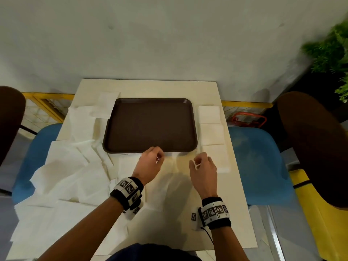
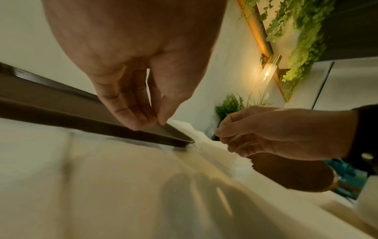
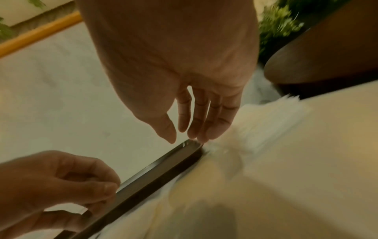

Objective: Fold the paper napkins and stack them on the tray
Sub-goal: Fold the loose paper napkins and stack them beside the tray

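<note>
My left hand (image 1: pixel 150 162) above near rim of tray (image 1: pixel 150 125), thumb and fingertips pressed together; whether paper sits in pinch, cannot tell. My right hand (image 1: pixel 204 166) alongside, fingers loosely apart, holding nothing. Open napkin (image 1: pixel 169 187) flat on table under both wrists; unfolded heap (image 1: pixel 62 166) left, folded squares (image 1: pixel 211 134) right of tray. Tray bare. Judgement: tissue weightless, limp, tears easily; take far corners lightly, lift slowly.

Brown tray (image 1: pixel 150 125) (napkins (image 1: pixel 211 125) flanking).
</note>
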A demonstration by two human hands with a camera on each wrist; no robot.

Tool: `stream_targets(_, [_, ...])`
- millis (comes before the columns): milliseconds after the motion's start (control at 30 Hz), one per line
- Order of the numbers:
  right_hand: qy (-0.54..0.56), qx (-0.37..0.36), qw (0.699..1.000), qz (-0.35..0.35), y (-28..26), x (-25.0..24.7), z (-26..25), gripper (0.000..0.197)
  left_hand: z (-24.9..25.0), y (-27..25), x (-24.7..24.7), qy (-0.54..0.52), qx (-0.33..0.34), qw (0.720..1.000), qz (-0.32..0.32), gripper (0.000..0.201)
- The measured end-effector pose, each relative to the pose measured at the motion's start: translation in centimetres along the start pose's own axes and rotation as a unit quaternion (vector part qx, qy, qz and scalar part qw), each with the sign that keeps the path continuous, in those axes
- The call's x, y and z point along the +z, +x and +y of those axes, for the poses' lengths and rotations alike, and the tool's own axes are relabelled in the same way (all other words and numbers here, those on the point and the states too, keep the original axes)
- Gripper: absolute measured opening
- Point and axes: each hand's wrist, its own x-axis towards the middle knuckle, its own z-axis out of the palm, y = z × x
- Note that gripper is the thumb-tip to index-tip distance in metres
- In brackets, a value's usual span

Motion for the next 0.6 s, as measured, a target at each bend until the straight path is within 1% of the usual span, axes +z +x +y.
stream_targets(33, [-0.004, -0.003, 1.000, -0.019, -0.3, 0.9, -0.6, 0.016, -1.0, -0.1, -0.6, 0.033, -0.012, 0.999, -0.022, 0.008])
stream_targets(100, [-0.018, -0.010, 0.998, -0.055, -0.6, 2.9, -1.6, 0.015, -2.6, -0.1, -1.3, 0.097, -0.016, 0.992, -0.076, 0.025])
stream_targets(133, [-0.026, -0.011, 0.997, -0.074, -0.7, 4.0, -2.1, 0.019, -3.0, -0.1, -1.4, 0.120, -0.009, 0.988, -0.099, 0.033])
stream_targets(200, [-0.060, -0.014, 0.992, -0.112, -0.6, 6.0, -2.9, 0.042, -3.2, 0.0, -1.6, 0.149, 0.007, 0.980, -0.129, 0.045])
stream_targets(233, [-0.090, -0.027, 0.988, -0.123, -0.5, 6.8, -3.3, 0.052, -3.2, 0.0, -1.6, 0.159, 0.012, 0.978, -0.137, 0.047])
stream_targets(267, [-0.125, -0.043, 0.982, -0.132, -0.4, 7.5, -3.7, 0.058, -3.2, 0.1, -1.6, 0.167, 0.015, 0.976, -0.142, 0.048])
stream_targets(300, [-0.148, -0.057, 0.977, -0.141, -0.3, 8.0, -4.0, 0.057, -3.1, 0.1, -1.6, 0.174, 0.017, 0.974, -0.144, 0.049])
stream_targets(400, [-0.175, -0.066, 0.966, -0.181, 0.0, 9.2, -4.6, 0.047, -2.9, 0.0, -1.7, 0.184, 0.025, 0.972, -0.145, 0.051])
stream_targets(467, [-0.181, -0.078, 0.961, -0.195, 0.1, 9.4, -4.7, 0.043, -2.9, -0.2, -1.8, 0.159, 0.013, 0.976, -0.147, 0.049])
stream_targets(500, [-0.162, -0.081, 0.963, -0.197, 0.0, 9.2, -4.8, 0.039, -3.1, -0.3, -1.9, 0.137, 0.002, 0.980, -0.146, 0.051])
stream_targets(567, [-0.084, -0.072, 0.971, -0.211, -0.4, 8.0, -5.4, 0.033, -3.2, -0.6, -2.4, 0.075, -0.017, 0.988, -0.136, 0.057])
stream_targets(600, [-0.051, -0.065, 0.974, -0.212, -0.6, 7.4, -5.7, 0.034, -3.2, -0.8, -2.8, 0.043, -0.023, 0.991, -0.125, 0.060])
